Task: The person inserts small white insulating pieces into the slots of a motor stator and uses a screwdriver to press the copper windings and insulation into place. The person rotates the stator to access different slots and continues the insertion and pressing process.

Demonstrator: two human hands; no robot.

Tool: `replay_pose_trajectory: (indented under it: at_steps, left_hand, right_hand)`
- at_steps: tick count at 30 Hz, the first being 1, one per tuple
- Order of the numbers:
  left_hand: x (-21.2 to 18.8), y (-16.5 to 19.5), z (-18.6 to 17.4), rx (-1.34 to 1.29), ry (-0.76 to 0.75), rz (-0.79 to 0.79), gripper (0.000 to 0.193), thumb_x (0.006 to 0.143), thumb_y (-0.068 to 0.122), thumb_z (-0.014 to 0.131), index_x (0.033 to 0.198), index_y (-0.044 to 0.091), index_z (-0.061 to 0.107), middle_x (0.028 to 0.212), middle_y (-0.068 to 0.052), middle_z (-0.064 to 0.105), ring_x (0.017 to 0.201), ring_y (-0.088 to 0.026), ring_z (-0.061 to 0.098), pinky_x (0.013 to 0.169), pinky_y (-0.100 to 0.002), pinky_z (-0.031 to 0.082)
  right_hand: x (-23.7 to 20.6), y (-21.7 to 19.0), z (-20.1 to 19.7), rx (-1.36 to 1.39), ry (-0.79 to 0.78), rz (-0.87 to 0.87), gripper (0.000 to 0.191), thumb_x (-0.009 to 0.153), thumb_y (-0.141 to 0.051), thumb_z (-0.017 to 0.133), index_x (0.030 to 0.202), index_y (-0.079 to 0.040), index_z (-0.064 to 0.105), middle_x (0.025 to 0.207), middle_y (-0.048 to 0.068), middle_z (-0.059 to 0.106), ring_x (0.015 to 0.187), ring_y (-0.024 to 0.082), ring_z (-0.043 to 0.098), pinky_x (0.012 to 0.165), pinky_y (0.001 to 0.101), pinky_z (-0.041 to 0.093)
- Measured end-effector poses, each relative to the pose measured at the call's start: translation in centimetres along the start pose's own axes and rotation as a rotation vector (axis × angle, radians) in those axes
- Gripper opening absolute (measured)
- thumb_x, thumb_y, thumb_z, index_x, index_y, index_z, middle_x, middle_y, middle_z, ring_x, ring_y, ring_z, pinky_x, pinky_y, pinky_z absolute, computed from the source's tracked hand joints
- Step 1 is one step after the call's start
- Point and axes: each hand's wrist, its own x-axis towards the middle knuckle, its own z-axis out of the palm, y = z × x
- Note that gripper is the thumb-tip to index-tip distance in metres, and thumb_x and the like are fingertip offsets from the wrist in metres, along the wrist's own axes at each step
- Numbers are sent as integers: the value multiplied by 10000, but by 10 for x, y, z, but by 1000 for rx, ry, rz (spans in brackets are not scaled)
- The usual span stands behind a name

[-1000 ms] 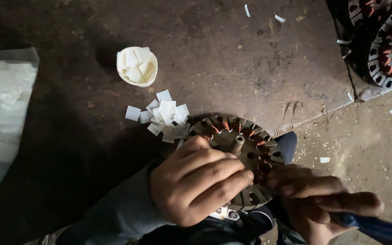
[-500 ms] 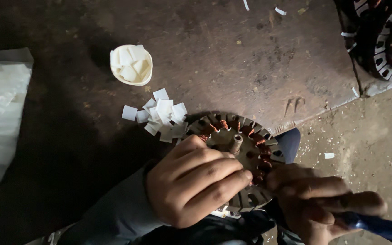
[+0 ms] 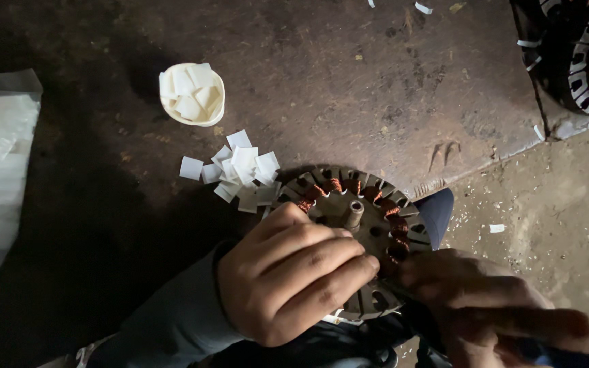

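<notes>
1. The left hand [image 3: 294, 276] lay over the round metal motor part [image 3: 359, 238], fingers curled and pressed down on it to hold it still.
2. The right hand [image 3: 492, 303] was bunched at the part's right edge, its fingertips close together on the copper wire coils [image 3: 393, 228]. What it pinched could not be told.
3. The part sat at the near edge of the dark metal plate [image 3: 349, 82], partly over the person's lap.
4. To do this well, the holding hand probably had to keep the part from turning while the other hand worked slowly on one slot.
5. Small white paper pieces [image 3: 240, 170] lay just beside the part, and a white cup [image 3: 192, 95] of them stood farther off.
</notes>
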Motion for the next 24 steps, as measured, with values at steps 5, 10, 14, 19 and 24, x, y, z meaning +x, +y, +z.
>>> replay_pose_trajectory:
  at_steps: [5,10,14,19,24]
  left_hand:
    - [2,0,0,28,-1,2,216,1127,168,608,1300,49,658,1196,-95,700,1075,-197,712,868,-360,530]
    - [3,0,-4,20,-18,19,207,1135,150,603,1297,35,660,1197,-99,698,1082,-204,711,869,-352,529]
    - [4,-2,-2,53,-18,71,226,1110,109,592,1297,12,672,1199,-125,694,1073,-203,703,857,-331,526]
    - [6,-4,-2,145,-1,152,201,1093,75,614,1263,-8,681,1151,-120,682,1031,-212,688,820,-347,527]
    - [10,-4,1,132,42,141,235,1089,99,622,1274,-36,673,1189,-160,677,1075,-255,682,847,-376,540]
  right_hand:
    - [38,-23,12,-167,-185,-163,128,1070,-175,596,1056,-62,538,1072,87,708,1005,266,793,946,449,635]
    - [58,-35,11,-285,-286,-177,159,980,-198,702,977,-42,670,980,114,774,941,262,829,898,455,638]
    - [56,-50,8,-454,-322,-60,86,970,-123,680,958,-40,660,974,116,779,944,264,797,868,425,631]
    - [54,-53,23,-415,-268,-21,145,959,-140,630,989,1,646,1028,153,759,1029,286,790,949,441,658]
    - [33,-43,30,-147,-24,35,109,1137,-179,569,1118,-119,658,1070,142,751,1066,288,790,1009,487,638]
